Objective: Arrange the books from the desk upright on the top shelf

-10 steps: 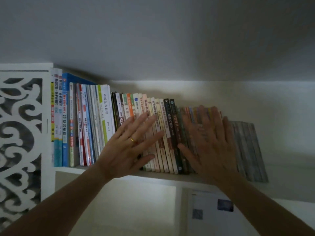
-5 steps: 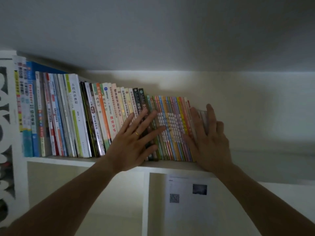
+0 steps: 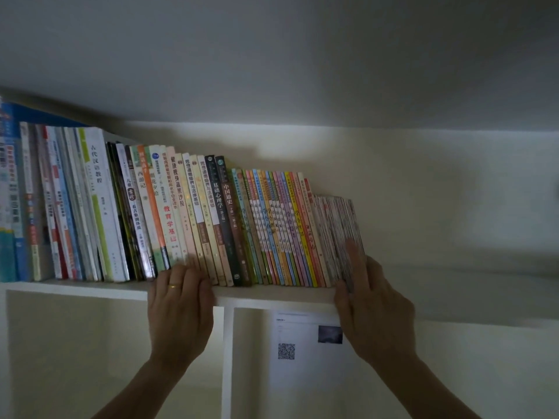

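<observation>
A long row of books [image 3: 211,219] stands on the white top shelf [image 3: 90,290], leaning slightly left, tall at the left and shorter toward the right. The row ends in a bundle of thin booklets [image 3: 338,237]. My left hand [image 3: 180,309], with a ring, lies over the shelf's front edge, and its fingertips touch the bottoms of the middle spines. My right hand [image 3: 373,309] presses straight fingers against the right end of the thin booklets near their base.
Right of the booklets the top shelf [image 3: 453,279] runs on bare to the wall. Below are open white compartments split by a vertical divider [image 3: 227,358]. A paper sheet with a QR code [image 3: 305,349] hangs in the right compartment. The ceiling is close above.
Both hands have dropped from flat on the spines to the shelf edge. The books now stand closer together and more upright. The view has shifted right.
</observation>
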A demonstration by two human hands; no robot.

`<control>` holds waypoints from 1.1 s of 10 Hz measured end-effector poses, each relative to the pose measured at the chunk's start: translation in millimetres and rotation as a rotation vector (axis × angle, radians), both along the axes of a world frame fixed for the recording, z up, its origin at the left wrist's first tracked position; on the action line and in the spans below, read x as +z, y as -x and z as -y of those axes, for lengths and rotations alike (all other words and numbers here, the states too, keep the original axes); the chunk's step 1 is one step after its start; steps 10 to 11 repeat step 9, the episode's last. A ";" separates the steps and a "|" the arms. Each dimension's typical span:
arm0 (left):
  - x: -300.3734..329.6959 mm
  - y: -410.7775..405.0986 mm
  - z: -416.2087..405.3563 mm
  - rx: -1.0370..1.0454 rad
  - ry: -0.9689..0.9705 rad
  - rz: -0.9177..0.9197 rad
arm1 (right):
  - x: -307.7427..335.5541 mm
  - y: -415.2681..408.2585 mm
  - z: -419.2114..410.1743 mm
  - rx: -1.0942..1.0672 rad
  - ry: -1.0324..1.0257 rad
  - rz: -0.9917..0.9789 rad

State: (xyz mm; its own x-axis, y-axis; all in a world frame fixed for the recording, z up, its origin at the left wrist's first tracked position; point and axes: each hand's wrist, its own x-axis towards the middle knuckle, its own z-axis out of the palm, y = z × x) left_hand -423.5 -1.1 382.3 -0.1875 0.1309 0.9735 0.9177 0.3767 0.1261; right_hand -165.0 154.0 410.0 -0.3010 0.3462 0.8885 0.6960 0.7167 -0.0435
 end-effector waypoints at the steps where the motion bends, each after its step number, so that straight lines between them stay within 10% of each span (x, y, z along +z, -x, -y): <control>1: 1.6 -3.1 -2.3 -0.010 -0.040 0.030 | -1.7 -0.5 -0.7 -0.016 -0.021 0.002; 11: 3.6 -1.8 -0.2 -0.053 0.000 0.088 | 16.8 -4.2 28.4 0.186 -0.105 -0.254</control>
